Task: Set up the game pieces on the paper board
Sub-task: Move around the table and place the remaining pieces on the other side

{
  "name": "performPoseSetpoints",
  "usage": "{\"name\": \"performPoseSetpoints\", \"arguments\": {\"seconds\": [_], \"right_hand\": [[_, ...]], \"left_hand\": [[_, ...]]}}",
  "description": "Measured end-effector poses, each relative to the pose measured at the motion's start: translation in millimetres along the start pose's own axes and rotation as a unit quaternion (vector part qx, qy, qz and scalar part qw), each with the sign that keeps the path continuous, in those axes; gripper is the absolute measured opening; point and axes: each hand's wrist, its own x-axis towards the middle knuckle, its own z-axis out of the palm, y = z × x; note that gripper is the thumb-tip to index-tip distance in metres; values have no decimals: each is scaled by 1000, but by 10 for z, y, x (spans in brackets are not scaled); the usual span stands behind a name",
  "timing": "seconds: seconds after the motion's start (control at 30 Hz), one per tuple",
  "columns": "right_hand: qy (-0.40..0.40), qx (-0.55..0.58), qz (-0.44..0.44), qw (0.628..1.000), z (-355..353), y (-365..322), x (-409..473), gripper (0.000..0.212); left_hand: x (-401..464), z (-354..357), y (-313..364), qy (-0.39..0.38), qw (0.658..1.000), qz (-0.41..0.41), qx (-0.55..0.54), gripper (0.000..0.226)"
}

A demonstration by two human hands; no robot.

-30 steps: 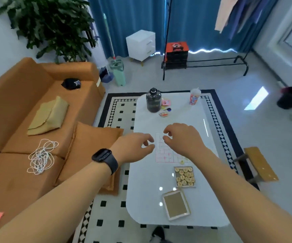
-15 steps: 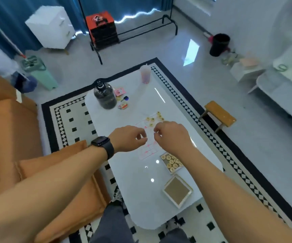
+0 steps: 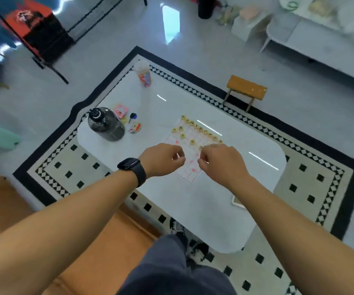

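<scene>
A white paper board point(image 3: 187, 173) with a red grid lies on the white table point(image 3: 193, 213). Several round yellow game pieces point(image 3: 200, 129) stand in a row along its far edge, with a few more just in front of them. My left hand point(image 3: 163, 160), with a black watch on the wrist, and my right hand point(image 3: 222, 163) hover over the board's near half. Their curled fingertips face each other. Whether either one pinches a piece is too small to see.
A dark water bottle point(image 3: 107, 124) and small colourful items point(image 3: 129, 119) sit left of the board, and a cup point(image 3: 143, 74) stands at the far end. A box corner point(image 3: 238, 203) peeks out under my right forearm. A wooden stool point(image 3: 246, 90) stands beyond the table, the orange sofa point(image 3: 76, 241) beside me.
The view has swung right and downward, bringing the far row of pieces into sight. Both hands keep nearly the same pose over the board. The tray of pieces is now hidden by my right arm.
</scene>
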Motion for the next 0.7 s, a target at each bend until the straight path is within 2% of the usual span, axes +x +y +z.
{"name": "performPoseSetpoints", "arguments": {"seconds": [0.2,0.37,0.5,0.7], "right_hand": [[-13,-8,7,1000,330,-166,-84,24],[-44,40,82,995,385,-425,-22,23],[-36,99,187,977,398,-645,473,20],[1,105,267,958,642,-941,1176,20]], "left_hand": [[-274,-43,-314,-1,999,13,35,32],[-155,-120,-488,-37,997,53,49,32],[255,-168,-897,-61,991,98,67,32],[933,-316,-1509,-111,977,151,106,34]]}}
